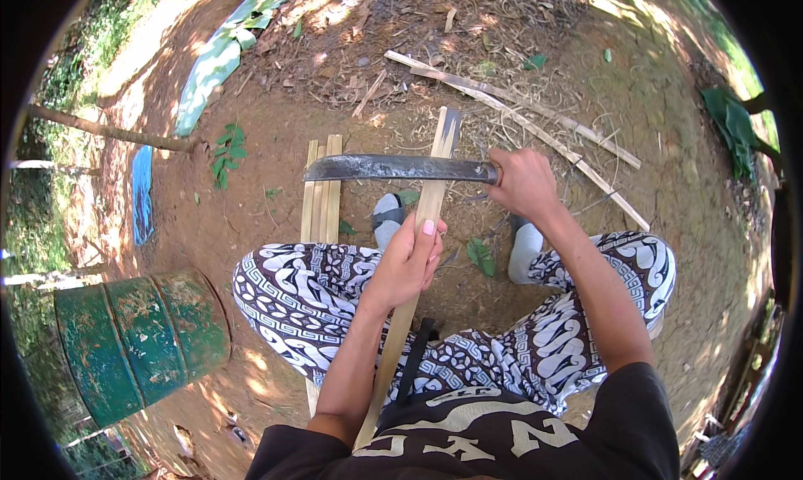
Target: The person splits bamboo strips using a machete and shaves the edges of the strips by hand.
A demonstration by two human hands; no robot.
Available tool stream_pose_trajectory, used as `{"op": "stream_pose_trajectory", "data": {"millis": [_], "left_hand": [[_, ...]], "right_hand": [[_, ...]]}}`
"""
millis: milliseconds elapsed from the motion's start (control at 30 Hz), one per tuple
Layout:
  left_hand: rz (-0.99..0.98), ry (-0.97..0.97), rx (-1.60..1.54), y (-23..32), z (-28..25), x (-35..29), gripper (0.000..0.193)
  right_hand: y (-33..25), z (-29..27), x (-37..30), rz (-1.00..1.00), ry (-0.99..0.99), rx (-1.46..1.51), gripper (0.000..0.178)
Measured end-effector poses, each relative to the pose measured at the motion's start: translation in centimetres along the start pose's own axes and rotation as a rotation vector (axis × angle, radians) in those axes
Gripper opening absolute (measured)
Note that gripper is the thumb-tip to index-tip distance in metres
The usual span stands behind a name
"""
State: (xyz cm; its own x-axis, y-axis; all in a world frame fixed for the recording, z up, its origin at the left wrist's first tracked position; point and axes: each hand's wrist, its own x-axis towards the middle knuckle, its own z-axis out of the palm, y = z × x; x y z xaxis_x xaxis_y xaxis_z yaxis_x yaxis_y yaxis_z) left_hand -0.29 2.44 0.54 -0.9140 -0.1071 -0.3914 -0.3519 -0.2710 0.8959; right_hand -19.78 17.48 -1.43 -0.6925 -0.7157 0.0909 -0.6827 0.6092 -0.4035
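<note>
My right hand is closed round the handle of a machete, whose long dark blade points left. The blade lies across a pale wooden strip, below its far end. Lower down, my left hand grips the same strip, thumb on top and fingers wrapped round the side. From there the strip slants back over my lap towards my shirt. Its far tip shows a darker grey face beside the pale wood. Whether the edge bites into the strip cannot be made out.
Several pale wooden strips lie side by side left of my feet. Longer split strips cross on the ground ahead, among thin shavings. A rusty green drum lies at the left, with a blue sheet beyond it.
</note>
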Motion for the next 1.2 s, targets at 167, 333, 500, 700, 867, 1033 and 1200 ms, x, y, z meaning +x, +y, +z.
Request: {"op": "stream_pose_trajectory", "data": {"millis": [167, 333, 500, 700, 867, 1033, 1200], "left_hand": [[-0.026, 0.005, 0.043, -1.2, 0.0, 0.1, 0.030], [-0.106, -0.039, -0.064, -1.2, -1.2, -1.3, 0.030], [-0.080, -0.054, -0.148, -1.0, -2.4, 0.2, 0.031], [0.063, -0.112, -0.372, 1.3, -1.7, 1.4, 0.036], [0.049, -0.251, -0.378, 3.4, -0.5, 2.5, 0.046], [-0.022, -0.177, -0.232, 3.8, -0.5, 1.2, 0.050], [-0.093, -0.099, -0.217, 1.3, -1.3, 0.3, 0.048]], "right_hand": [[2.8, 2.5, 0.3, -0.050, 0.060, -0.054, 0.012], [14.1, 1.3, 2.2, 0.543, -0.070, -0.304, 0.026], [9.1, 0.9, 2.7, 0.740, 0.094, 0.040, 0.028], [1.5, -2.9, 1.4, 0.416, 0.115, 0.092, 0.017], [-0.2, -3.5, 1.0, 0.407, 0.126, 0.111, 0.018], [0.2, -3.2, 1.0, 0.462, 0.174, 0.141, 0.021], [0.0, -3.5, 0.6, 0.431, 0.171, 0.198, 0.019]]}}
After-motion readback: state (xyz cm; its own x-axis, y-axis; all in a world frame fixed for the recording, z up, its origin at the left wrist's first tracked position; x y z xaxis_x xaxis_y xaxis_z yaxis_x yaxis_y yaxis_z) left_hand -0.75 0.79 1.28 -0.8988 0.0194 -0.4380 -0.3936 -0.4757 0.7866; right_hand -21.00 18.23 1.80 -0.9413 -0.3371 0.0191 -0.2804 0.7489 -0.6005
